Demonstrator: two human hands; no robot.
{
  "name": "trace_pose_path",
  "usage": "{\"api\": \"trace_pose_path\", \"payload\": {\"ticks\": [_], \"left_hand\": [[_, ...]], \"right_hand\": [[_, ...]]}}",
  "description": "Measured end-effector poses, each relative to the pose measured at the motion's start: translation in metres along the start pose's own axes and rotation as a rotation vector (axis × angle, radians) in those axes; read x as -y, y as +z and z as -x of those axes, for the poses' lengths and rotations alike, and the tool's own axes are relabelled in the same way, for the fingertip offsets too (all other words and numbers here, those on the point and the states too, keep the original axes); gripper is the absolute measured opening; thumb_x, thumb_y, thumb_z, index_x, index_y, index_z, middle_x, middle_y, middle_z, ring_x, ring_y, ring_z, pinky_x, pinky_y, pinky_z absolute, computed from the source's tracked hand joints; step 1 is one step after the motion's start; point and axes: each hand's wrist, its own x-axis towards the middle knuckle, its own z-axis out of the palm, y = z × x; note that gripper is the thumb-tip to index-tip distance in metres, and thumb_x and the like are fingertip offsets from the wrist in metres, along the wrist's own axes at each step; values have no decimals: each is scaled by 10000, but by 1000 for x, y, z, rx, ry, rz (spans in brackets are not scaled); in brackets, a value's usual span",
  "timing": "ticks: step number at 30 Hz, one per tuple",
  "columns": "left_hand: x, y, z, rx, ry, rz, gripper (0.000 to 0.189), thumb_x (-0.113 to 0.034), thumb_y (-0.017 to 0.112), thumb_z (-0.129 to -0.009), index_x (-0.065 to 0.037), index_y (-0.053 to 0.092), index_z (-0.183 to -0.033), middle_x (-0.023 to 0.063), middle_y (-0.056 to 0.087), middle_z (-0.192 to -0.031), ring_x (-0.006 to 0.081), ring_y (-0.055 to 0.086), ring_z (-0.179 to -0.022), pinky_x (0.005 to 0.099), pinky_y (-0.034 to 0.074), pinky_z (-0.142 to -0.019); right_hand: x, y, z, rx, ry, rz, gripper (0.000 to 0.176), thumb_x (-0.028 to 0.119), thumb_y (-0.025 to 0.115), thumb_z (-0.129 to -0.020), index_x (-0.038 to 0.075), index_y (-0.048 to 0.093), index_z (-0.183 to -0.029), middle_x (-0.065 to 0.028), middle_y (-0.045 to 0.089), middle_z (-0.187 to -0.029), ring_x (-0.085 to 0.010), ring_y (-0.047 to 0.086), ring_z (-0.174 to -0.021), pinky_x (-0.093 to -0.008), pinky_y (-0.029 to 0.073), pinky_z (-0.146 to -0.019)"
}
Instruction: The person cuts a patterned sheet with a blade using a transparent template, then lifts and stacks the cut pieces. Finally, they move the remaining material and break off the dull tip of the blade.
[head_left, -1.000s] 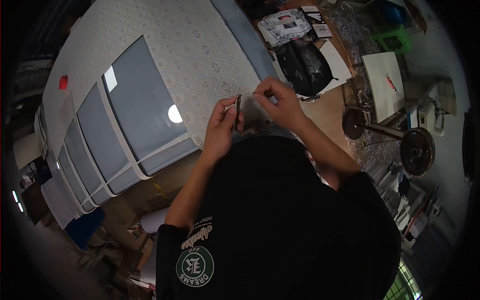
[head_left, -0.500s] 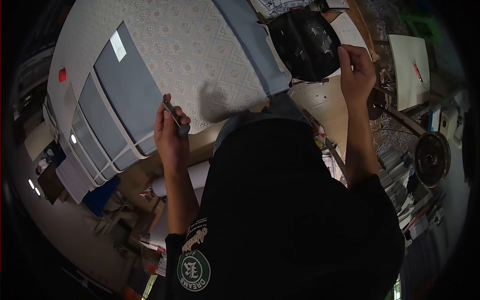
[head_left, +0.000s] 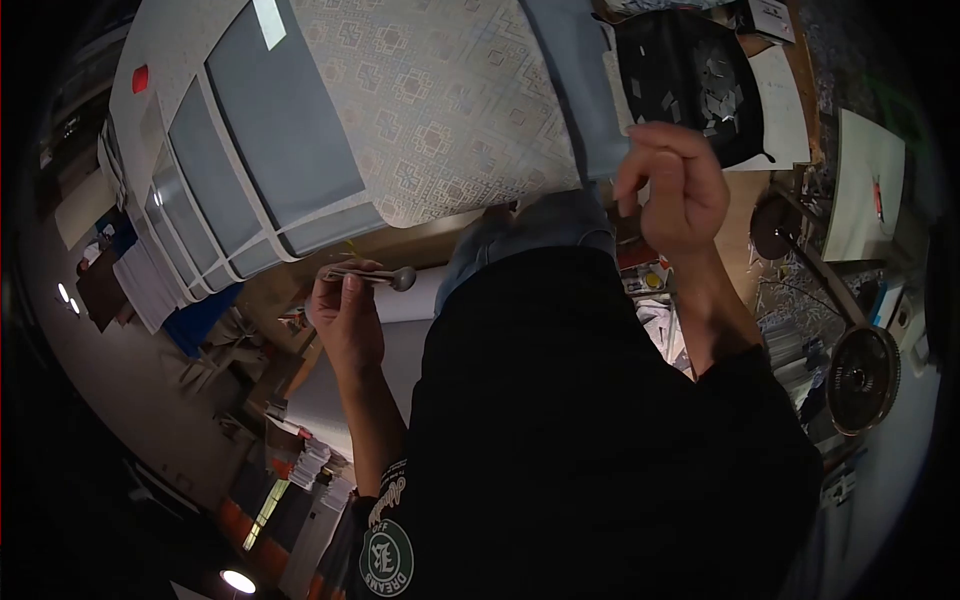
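My left hand (head_left: pixel 347 318) is closed round a slim metal tool (head_left: pixel 385 277) with a rounded end, below the front edge of the patterned sheet (head_left: pixel 430 100). My right hand (head_left: pixel 680 195) hovers just below a black tray (head_left: pixel 655 55), its fingers loosely bent and apart, with nothing visible between them. Small shiny flat pieces (head_left: pixel 718 95) lie scattered in the tray. The patterned sheet lies over a grey-blue surface (head_left: pixel 285 110) crossed by pale strips.
A red object (head_left: pixel 140 77) sits at the far left of the work surface. On the right are a white board (head_left: pixel 868 185) with a red pen (head_left: pixel 878 199) on it and a round fan-like object (head_left: pixel 862 380). White rolls lie below my left hand.
My right hand has come away from the tray's edge, down and slightly left. My left hand has lowered with the tool, now turned nearly level. The view has shifted, moving the table contents rightward.
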Motion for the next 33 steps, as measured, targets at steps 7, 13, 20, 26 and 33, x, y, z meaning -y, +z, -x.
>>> {"api": "trace_pose_path", "payload": {"ticks": [7, 13, 20, 26, 33], "left_hand": [[15, -41, 14, 86, -28, 147, 109, -23, 679, -937, -10, 628, -1033, 131, 717, -1037, 197, 664, -1016, 334, 504, -949], [47, -130, 29, 59, -111, 178, 125, -9, 699, -928, -12, 637, -1036, 109, 724, -1064, 150, 669, -946, 311, 530, -905], [47, -272, 78, 146, -73, -167, 575, -273, 695, -969, 2, 513, -1440, 195, 601, -1372, 232, 595, -1205, 376, 475, -1028], [24, -320, 107, 806, 367, -258, 683, -536, 514, -1003, -100, 425, -1522, 171, 463, -1529, 367, 399, -1437, 574, 200, -1194], [123, -442, 97, 467, -526, -1050, 554, -500, 479, -1019, -109, 543, -1407, 152, 624, -1348, 333, 551, -1292, 595, 204, -1177]], "right_hand": [[-31, 138, 30, 679, 220, 177, 365, 112, 656, -956, 15, 548, -1291, -73, 650, -1048, -145, 639, -940, -283, 498, -853], [-89, 267, 83, 902, 480, 175, 339, 131, 628, -981, 24, 554, -1293, -54, 646, -1012, -126, 634, -901, -281, 503, -824], [-105, 335, 86, 524, 629, 327, 250, 197, 576, -1023, 50, 639, -1216, 15, 592, -800, -46, 527, -695, -202, 435, -644], [-87, 363, 37, 278, 433, 390, 268, 190, 571, -1036, 12, 639, -1224, 22, 576, -777, -52, 481, -633, -194, 373, -581], [-94, 407, -9, 386, 290, 436, 332, 167, 557, -1042, -48, 579, -1295, -5, 551, -813, -65, 467, -678, -205, 371, -603]]}}
